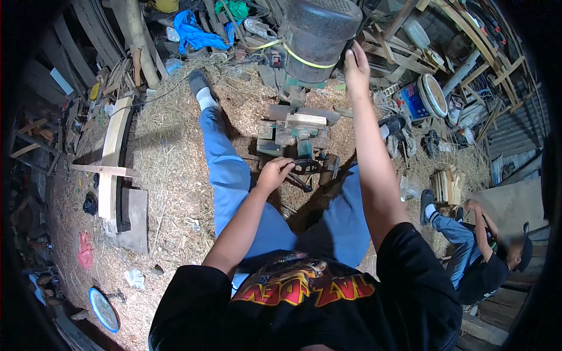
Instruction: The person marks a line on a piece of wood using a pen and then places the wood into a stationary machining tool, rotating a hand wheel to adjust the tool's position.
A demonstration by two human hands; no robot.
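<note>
A floor-standing machine with a dark, rounded motor housing stands between my legs, a yellow band around the housing. Below it is a worn green metal vise, with a pale wood block lying across it. My left hand is closed on the rim of a black handwheel at the near side of the vise. Raised at the far right, my right hand is against the right side of the housing. Its fingers are curled, and what they grip is mostly hidden behind the hand.
Shavings and straw cover the floor. At left, a long pale beam lies with a crosspiece. A bucket and scrap wood stand at right. Another person sits at lower right beside stacked wood pieces. A blue-rimmed round object lies lower left.
</note>
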